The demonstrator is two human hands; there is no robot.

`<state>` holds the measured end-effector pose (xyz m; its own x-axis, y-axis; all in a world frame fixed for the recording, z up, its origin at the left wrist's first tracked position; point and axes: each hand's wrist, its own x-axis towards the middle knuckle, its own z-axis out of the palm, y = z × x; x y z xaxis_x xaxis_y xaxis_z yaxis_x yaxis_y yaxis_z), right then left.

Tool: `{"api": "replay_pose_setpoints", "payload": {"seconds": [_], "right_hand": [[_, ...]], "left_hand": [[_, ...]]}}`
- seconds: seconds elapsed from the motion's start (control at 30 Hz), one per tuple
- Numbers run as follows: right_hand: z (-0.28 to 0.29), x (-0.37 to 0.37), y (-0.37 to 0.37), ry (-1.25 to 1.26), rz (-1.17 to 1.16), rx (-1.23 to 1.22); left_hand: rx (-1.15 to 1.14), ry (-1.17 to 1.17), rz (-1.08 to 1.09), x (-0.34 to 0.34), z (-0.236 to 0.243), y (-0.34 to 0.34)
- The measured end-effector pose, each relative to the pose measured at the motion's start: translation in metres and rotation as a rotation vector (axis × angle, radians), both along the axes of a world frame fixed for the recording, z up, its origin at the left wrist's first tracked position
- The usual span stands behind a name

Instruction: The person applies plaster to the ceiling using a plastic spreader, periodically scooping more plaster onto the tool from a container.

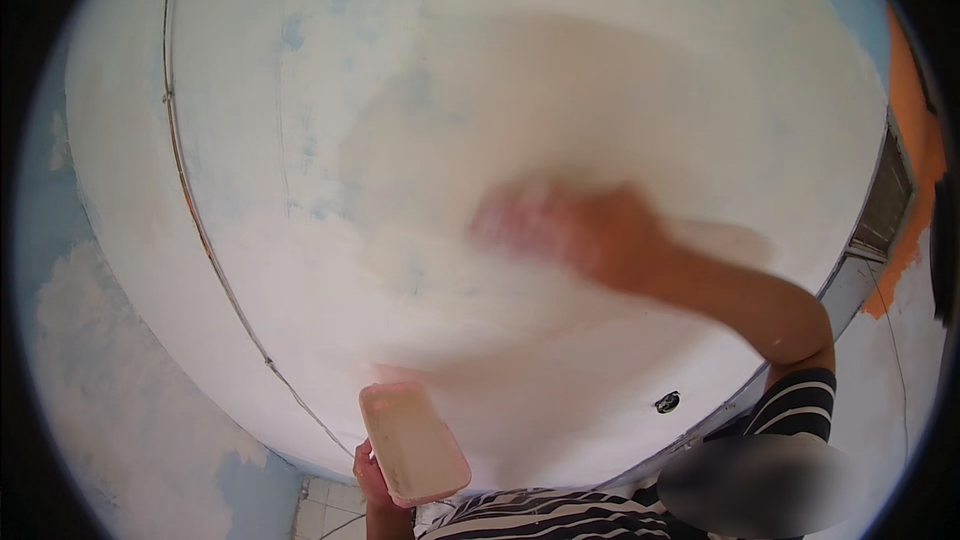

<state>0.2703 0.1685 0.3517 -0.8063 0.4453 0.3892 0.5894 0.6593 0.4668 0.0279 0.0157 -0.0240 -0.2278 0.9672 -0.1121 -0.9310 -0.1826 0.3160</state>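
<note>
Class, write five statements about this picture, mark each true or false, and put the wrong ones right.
1. The left hand holds a rectangular container. True.
2. The right hand appears sharp. False: it is blurred.
3. A cable runs along the wall. True.
4. The sleeve is plain. False: it is dark with light stripes.
5. The right hand is higher in the picture than the container. True.

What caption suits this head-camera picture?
A motion-blurred right hand before a patchy wall; the left hand holds a pink-edged container.
</note>
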Motion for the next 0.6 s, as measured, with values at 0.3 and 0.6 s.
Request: {"api": "replay_pose_setpoints", "payload": {"seconds": [0.3, 0.6], "right_hand": [[0.195, 0.087, -0.024, 0.912, 0.254, 0.791], [0.052, -0.050, 0.004, 0.106, 0.131, 0.143]], "left_hand": [[-0.014, -0.022, 0.033, -0.024, -0.003, -0.005], [-0.057, 0.059, 0.072, -0.043, -0.013, -0.015]]}}
